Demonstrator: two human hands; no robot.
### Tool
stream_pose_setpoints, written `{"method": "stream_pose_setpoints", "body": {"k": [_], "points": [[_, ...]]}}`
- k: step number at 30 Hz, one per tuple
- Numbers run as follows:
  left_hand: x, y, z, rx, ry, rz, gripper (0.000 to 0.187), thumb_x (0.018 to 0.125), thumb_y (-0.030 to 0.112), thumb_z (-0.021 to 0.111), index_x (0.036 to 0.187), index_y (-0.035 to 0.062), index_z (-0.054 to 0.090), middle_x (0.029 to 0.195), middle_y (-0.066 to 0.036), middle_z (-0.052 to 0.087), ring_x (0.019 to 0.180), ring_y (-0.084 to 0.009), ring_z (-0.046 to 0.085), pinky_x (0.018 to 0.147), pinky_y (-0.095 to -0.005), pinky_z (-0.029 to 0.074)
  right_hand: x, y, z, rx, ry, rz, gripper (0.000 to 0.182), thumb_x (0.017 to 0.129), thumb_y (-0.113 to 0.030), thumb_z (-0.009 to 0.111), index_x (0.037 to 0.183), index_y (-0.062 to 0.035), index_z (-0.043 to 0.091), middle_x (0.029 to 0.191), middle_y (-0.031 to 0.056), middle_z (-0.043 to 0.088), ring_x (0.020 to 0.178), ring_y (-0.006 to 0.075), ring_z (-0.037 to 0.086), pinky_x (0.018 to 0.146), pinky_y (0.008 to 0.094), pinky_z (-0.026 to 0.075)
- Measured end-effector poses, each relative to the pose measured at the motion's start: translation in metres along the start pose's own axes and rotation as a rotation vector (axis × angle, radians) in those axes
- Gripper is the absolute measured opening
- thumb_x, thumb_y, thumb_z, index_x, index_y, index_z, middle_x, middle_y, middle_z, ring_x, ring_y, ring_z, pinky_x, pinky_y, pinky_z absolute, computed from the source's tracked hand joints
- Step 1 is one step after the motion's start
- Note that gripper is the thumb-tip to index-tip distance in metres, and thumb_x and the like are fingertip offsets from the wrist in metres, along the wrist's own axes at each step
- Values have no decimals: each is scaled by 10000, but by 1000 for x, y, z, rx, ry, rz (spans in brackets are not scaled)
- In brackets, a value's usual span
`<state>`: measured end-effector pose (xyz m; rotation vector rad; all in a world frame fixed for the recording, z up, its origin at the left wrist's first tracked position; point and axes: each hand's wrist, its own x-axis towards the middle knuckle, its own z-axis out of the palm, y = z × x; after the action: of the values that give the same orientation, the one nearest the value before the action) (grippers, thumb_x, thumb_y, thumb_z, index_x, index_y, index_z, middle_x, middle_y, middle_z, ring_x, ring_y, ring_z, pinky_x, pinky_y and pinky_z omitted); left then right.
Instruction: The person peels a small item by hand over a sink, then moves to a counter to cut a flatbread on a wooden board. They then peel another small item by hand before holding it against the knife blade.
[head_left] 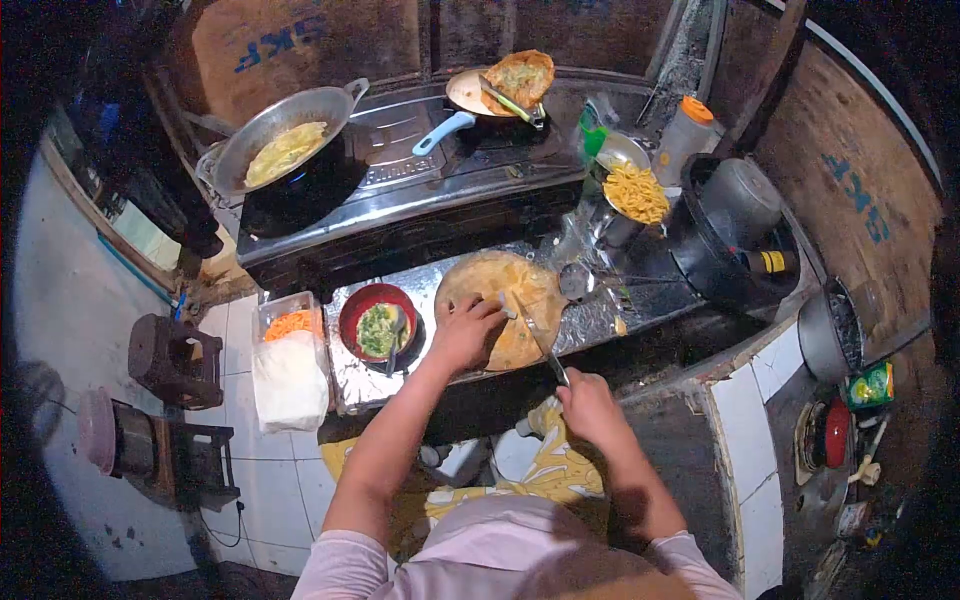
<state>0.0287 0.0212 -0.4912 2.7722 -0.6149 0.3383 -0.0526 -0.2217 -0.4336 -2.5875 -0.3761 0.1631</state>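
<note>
My left hand (470,332) rests on the round wooden cutting board (465,275), fingers curled against a small pale purplish piece (507,306) too small to name. In my right hand (592,407) is the handle of a knife (544,342), its blade slanting over the board with the tip up and left, close to that piece. Left of the board stands a red bowl (345,318) holding a yellowish mix with chopped greens (377,330) and a spoon (393,352).
Behind, the stove (400,150) carries a wok (225,160) with egg and a blue-handled pan (450,130) with a fried omelette and tongs. Yellow fries (636,193) fill a container at right. A box with shredded carrot (290,325) sits left, near a stool (175,360).
</note>
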Motion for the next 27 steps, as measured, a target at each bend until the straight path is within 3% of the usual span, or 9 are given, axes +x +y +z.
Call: {"method": "stream_pose_setpoints", "body": {"k": [8, 18, 21, 23, 27], "points": [[-2, 0, 3, -34, -31, -25, 380, 793, 179, 564, 1172, 204, 571, 1210, 15, 542, 1205, -228, 412, 928, -548, 272, -19, -11, 3, 36, -95, 26, 199, 867, -153, 516, 953, 26, 502, 848, 270, 585, 812, 441, 568, 706, 503, 452], [0, 7, -1, -64, -28, -35, 322, 833, 243, 542, 1154, 239, 575, 1182, -11, 556, 1207, -249, 409, 918, -583, 257, -19, -7, 6, 41, -116, 41, 203, 863, -144, 519, 974, 25, 509, 865, 280, 584, 833, 450, 561, 718, 504, 450], [6, 12, 1, -65, -32, -79, 319, 836, 295, 550, 1131, 177, 581, 1131, -63, 565, 1185, -257, 417, 921, -567, 261, -18, -12, -6, 44, -166, 54, 304, 870, -181, 498, 1032, 76, 512, 905, 296, 587, 846, 441, 581, 757, 497, 465], [17, 21, 6, -81, 32, -302, 338, 825, 323, 561, 1076, 100, 589, 1079, -108, 563, 1140, -279, 428, 911, -535, 277, -18, -13, -14, 36, -142, 118, 340, 870, -185, 500, 1079, 83, 509, 910, 295, 591, 837, 437, 585, 757, 489, 465], [34, 34, 8, 3, 46, -372, 336, 810, 304, 565, 1033, 54, 588, 1064, -123, 555, 1094, -300, 434, 895, -508, 295, -18, -6, -18, 17, -112, 114, 361, 869, -175, 506, 1109, 95, 502, 909, 297, 593, 853, 438, 581, 769, 481, 460]]}}
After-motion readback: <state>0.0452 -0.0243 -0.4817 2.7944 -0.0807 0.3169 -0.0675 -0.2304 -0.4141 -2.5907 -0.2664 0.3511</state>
